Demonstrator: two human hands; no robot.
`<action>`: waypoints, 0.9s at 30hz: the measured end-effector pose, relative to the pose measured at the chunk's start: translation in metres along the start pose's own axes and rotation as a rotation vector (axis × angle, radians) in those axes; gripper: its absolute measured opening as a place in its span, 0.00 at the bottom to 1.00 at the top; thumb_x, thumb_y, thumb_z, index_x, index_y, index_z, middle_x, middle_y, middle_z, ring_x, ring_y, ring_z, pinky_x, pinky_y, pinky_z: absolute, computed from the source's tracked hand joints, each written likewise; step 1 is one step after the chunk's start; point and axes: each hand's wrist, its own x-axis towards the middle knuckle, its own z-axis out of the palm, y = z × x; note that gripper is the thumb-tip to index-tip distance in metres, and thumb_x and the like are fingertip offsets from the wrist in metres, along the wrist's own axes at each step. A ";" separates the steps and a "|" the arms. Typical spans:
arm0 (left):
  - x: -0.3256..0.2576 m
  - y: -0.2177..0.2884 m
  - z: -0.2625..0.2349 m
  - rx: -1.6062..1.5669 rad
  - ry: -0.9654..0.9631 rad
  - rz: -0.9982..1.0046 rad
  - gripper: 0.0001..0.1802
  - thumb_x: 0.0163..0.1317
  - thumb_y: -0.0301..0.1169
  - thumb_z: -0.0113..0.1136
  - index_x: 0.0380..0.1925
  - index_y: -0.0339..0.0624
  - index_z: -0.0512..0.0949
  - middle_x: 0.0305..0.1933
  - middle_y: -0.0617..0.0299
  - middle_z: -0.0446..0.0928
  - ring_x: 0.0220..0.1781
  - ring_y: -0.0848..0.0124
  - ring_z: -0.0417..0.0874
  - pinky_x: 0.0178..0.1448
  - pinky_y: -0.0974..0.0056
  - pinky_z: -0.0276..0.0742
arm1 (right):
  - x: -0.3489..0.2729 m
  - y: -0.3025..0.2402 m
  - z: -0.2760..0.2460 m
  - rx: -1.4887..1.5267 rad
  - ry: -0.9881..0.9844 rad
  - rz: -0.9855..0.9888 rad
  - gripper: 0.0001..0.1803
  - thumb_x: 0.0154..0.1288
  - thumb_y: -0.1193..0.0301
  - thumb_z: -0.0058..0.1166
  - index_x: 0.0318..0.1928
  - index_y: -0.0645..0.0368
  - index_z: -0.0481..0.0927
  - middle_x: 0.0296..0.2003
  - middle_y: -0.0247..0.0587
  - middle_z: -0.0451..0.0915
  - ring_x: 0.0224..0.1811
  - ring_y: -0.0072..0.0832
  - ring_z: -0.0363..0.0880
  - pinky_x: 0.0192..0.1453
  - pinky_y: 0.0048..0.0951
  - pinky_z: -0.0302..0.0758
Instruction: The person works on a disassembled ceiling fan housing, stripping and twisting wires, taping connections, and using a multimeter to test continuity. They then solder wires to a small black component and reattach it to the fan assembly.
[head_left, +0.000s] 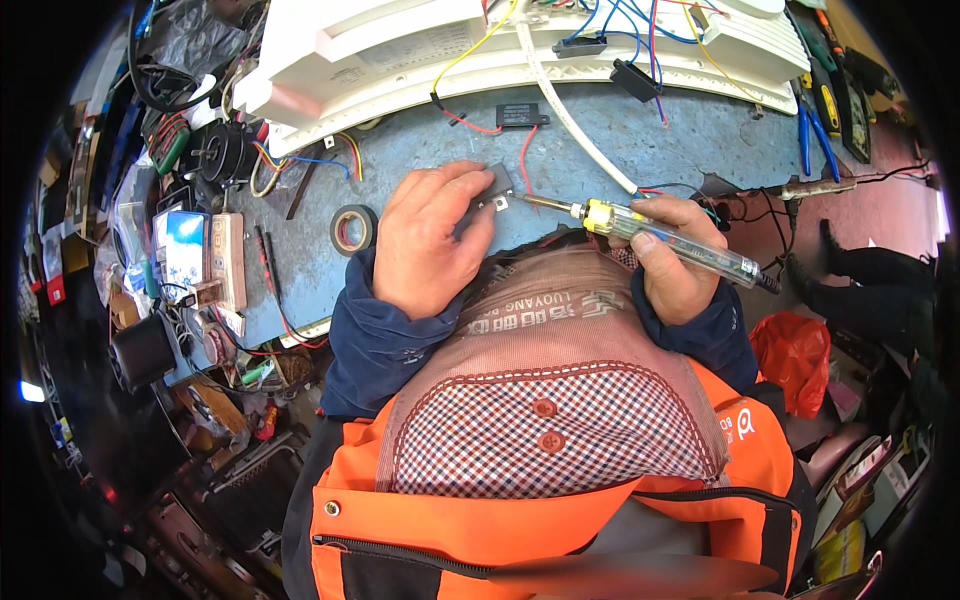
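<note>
My left hand (430,230) is closed around a small dark rectangular block (499,180), gripped between thumb and fingers over the blue workbench (400,155). A small metal tab shows at the block's near end. My right hand (675,250) grips a soldering iron (690,252) with a clear handle and a yellow collar. Its thin metal tip points left and reaches the block's edge; whether they touch I cannot tell. Just beyond the block lies a black capacitor (522,115), with red wires joined to it. One red wire runs down toward the iron's tip.
A large white appliance housing (400,50) with loose wires spans the bench's far side. Black tape (353,230) and test probes (268,260) lie left of my left hand. Blue-handled pliers (815,140) rest at the far right. A white cable (570,115) ends near the iron.
</note>
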 end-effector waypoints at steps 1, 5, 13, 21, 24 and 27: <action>0.000 0.000 0.000 -0.001 0.002 -0.002 0.19 0.58 0.21 0.75 0.51 0.37 0.88 0.56 0.52 0.90 0.53 0.54 0.90 0.59 0.56 0.85 | 0.000 0.000 0.000 -0.002 -0.004 0.000 0.16 0.74 0.75 0.65 0.57 0.70 0.84 0.44 0.47 0.91 0.45 0.27 0.90 0.55 0.30 0.84; 0.000 0.001 0.001 -0.022 0.021 -0.004 0.19 0.57 0.20 0.74 0.51 0.37 0.88 0.54 0.50 0.89 0.52 0.52 0.89 0.57 0.54 0.86 | -0.001 0.001 0.001 0.051 0.001 0.002 0.16 0.74 0.77 0.64 0.58 0.71 0.84 0.45 0.48 0.91 0.46 0.27 0.90 0.56 0.30 0.84; -0.001 0.001 0.002 -0.024 0.038 0.007 0.19 0.56 0.20 0.74 0.50 0.37 0.87 0.53 0.50 0.89 0.51 0.51 0.89 0.56 0.53 0.86 | -0.001 -0.001 0.001 0.058 -0.013 0.005 0.16 0.74 0.77 0.63 0.58 0.71 0.83 0.45 0.49 0.91 0.46 0.28 0.91 0.55 0.30 0.85; -0.002 0.002 0.003 -0.003 0.051 0.026 0.20 0.56 0.20 0.75 0.50 0.37 0.86 0.53 0.51 0.89 0.50 0.51 0.88 0.56 0.53 0.86 | 0.000 -0.002 0.000 -0.021 -0.024 -0.010 0.15 0.74 0.78 0.62 0.58 0.71 0.83 0.45 0.49 0.91 0.45 0.28 0.91 0.54 0.30 0.85; -0.002 0.003 0.003 0.003 0.058 0.026 0.20 0.56 0.20 0.75 0.51 0.37 0.86 0.53 0.51 0.89 0.51 0.51 0.88 0.56 0.53 0.86 | 0.000 -0.003 0.000 0.004 -0.012 0.009 0.15 0.74 0.77 0.63 0.58 0.71 0.84 0.45 0.48 0.91 0.45 0.27 0.91 0.54 0.29 0.85; -0.003 0.002 0.004 0.002 0.066 0.031 0.20 0.56 0.20 0.75 0.51 0.36 0.86 0.53 0.51 0.89 0.51 0.51 0.88 0.56 0.53 0.86 | -0.002 0.000 0.005 0.103 0.044 0.035 0.16 0.73 0.77 0.64 0.57 0.71 0.84 0.45 0.48 0.91 0.44 0.27 0.90 0.54 0.29 0.85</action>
